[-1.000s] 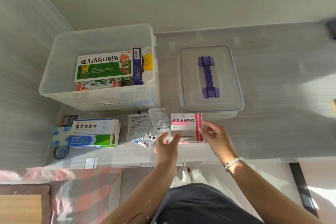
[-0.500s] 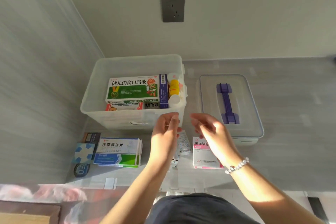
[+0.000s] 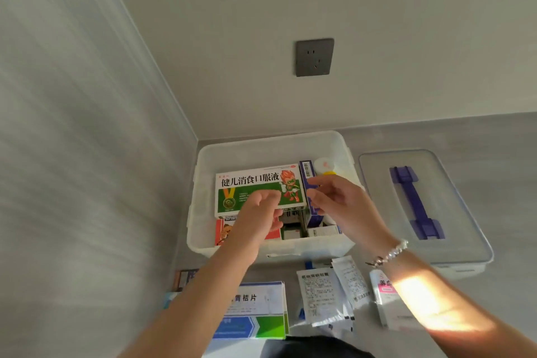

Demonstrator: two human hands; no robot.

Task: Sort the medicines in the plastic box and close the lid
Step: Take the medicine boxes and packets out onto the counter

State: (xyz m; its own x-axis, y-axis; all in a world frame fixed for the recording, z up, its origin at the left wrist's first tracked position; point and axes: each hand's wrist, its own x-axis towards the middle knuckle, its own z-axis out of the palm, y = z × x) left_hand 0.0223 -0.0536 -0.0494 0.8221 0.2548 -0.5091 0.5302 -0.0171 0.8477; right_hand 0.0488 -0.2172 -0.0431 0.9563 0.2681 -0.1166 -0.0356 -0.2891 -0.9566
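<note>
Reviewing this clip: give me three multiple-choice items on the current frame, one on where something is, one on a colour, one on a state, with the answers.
1. Where does the lid lie?
A. On the plastic box
B. On the counter right of the plastic box
C. Leaning against the wall

2. What colour is the lid's handle?
A. Purple
B. Yellow
C. Red

3. What are the hands doing?
A. Both lift the lid
B. The left hand grips the pink box
C. Both are over the open box, holding nothing that shows

Answers: 1 B, the lid rests flat beside the plastic box, which stands open. 2 A, the handle is purple. 3 C, the left hand and right hand are above the medicines inside, and the pink box lies on the counter.
</note>
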